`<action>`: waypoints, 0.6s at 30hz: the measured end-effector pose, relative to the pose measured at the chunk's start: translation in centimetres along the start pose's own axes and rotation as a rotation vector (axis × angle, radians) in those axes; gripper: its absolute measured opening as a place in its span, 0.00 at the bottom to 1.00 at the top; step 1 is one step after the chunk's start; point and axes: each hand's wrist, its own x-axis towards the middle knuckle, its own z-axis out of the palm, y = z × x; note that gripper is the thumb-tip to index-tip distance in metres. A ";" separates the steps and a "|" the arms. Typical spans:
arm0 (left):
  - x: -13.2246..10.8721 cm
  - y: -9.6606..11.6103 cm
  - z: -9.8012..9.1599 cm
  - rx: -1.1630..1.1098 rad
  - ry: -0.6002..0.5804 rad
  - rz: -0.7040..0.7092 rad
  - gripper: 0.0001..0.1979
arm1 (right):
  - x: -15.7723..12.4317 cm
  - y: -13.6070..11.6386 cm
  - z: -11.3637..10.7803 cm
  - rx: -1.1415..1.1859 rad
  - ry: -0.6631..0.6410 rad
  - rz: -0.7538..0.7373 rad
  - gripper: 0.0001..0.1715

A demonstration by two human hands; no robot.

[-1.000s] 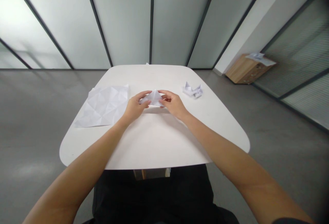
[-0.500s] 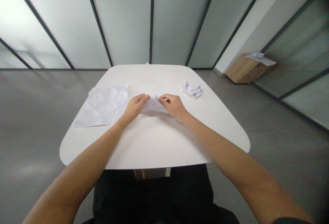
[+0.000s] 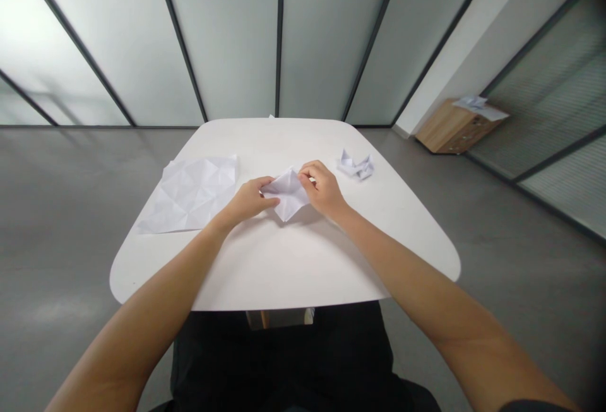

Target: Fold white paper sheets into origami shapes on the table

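A folded piece of white paper (image 3: pixel 287 192) is held just above the middle of the white table (image 3: pixel 284 267). It is opened out into a rough diamond, with one corner pointing towards me. My left hand (image 3: pixel 246 200) pinches its left side, and my right hand (image 3: pixel 322 191) grips its upper right side with the fingertips. To the left of my left hand lies a large, flat sheet of white paper with many creases (image 3: pixel 192 194), not touching it. Part of the folded paper is hidden behind my fingers.
A small folded paper shape (image 3: pixel 355 166) lies on the table beyond my right hand. The rounded table edges end over a grey floor. A wooden cabinet (image 3: pixel 449 134) with papers on top stands at the far right, near frosted glass panels.
The folded paper has gone from a flat triangle to an opened diamond, and it is now turned. My right hand has moved up and away from me, and both hands have drawn closer together.
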 end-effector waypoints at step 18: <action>0.1 -0.2 -0.1 0.046 0.150 -0.055 0.24 | -0.2 0.2 -0.1 -0.272 0.052 0.119 0.19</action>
